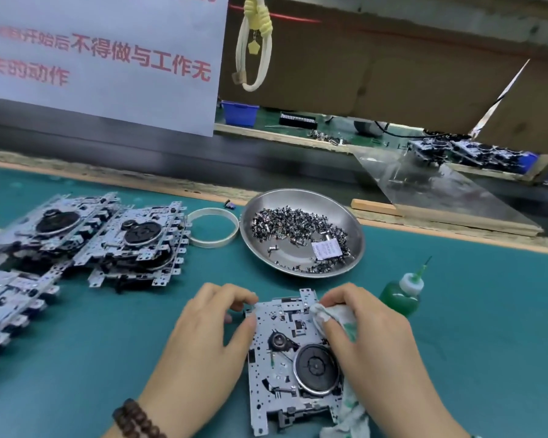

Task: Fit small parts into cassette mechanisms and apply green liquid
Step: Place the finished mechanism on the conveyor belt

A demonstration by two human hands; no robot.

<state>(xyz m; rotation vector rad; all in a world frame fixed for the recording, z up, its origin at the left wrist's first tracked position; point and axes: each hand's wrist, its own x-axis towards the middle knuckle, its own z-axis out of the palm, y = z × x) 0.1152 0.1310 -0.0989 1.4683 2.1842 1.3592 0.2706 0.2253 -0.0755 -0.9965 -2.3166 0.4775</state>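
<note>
A metal cassette mechanism (285, 358) with a black flywheel lies flat on the green mat in front of me. My left hand (203, 336) grips its upper left edge, fingers curled at the corner. My right hand (370, 339) holds a green-stained white cloth (336, 314) against the mechanism's upper right part. A small bottle of green liquid (400, 295) with a thin nozzle stands just right of my right hand. A steel dish (355, 235) holding several small metal parts sits behind the mechanism.
Stacked cassette mechanisms (108, 241) cover the left side of the mat. A clear tape ring (212, 227) lies beside the dish. A paper sign (102, 58) hangs at the back left. A metal ramp (450, 191) rises at the back right.
</note>
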